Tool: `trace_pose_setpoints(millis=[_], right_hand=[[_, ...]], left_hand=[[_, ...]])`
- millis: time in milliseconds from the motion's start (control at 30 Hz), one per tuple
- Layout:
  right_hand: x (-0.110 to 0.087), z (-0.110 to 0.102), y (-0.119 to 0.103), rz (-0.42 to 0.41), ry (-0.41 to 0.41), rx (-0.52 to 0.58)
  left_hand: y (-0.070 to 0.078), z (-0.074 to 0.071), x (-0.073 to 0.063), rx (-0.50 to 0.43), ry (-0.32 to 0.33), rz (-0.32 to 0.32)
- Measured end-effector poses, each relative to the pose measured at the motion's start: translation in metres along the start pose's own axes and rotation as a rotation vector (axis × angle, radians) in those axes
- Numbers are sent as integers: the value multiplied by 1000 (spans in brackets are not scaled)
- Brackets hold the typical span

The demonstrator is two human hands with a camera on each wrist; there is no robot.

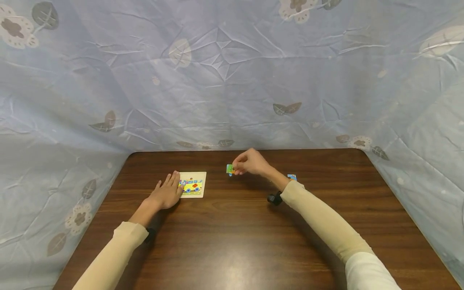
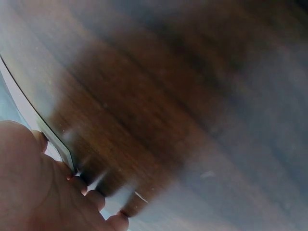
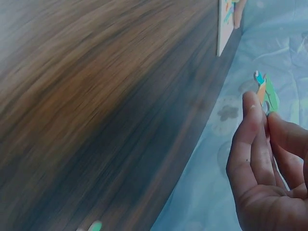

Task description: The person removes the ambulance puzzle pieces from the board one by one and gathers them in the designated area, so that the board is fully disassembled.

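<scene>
My left hand (image 1: 167,192) lies with straight fingers on the left edge of a small jigsaw puzzle board (image 1: 204,185), which has a pale frame and a picture of a yellow vehicle with a red cross. In the left wrist view, the palm (image 2: 24,178) and fingertips show at the board's edge. Right of the board, my right hand (image 1: 251,162) pinches a green and orange puzzle piece (image 1: 229,169) above the table. The right wrist view shows that piece (image 3: 270,94) between thumb and fingertips. A blue puzzle piece (image 1: 291,177) lies on the table beyond the right forearm, partly hidden by it.
The dark wooden table (image 1: 224,249) has rounded far corners. A pale blue curtain (image 1: 224,100) with leaf and flower prints hangs behind it and at both sides. A black device (image 1: 274,198) sits under the right wrist.
</scene>
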State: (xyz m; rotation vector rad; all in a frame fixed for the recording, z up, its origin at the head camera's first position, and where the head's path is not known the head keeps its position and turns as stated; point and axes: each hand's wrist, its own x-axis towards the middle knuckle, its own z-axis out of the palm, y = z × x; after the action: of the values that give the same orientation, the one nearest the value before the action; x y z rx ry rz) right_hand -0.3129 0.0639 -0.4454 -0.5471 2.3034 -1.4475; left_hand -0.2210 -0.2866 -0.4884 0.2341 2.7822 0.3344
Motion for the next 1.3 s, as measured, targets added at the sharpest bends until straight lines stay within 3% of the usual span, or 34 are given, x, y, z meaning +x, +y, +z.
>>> trace_pose_setpoints(millis=[233, 700, 1167, 1300], right_hand=[[-11, -18, 17, 36, -13, -119], [-26, -47, 50, 111, 30, -112], [-31, -56, 62, 121, 25, -146], [-32, -56, 59, 101, 23, -242]], left_hand=[[-2, 3, 2, 3, -6, -10], [-3, 4, 2, 14, -4, -13], [-3, 4, 2, 17, 2, -9], [-2, 3, 2, 26, 7, -9]])
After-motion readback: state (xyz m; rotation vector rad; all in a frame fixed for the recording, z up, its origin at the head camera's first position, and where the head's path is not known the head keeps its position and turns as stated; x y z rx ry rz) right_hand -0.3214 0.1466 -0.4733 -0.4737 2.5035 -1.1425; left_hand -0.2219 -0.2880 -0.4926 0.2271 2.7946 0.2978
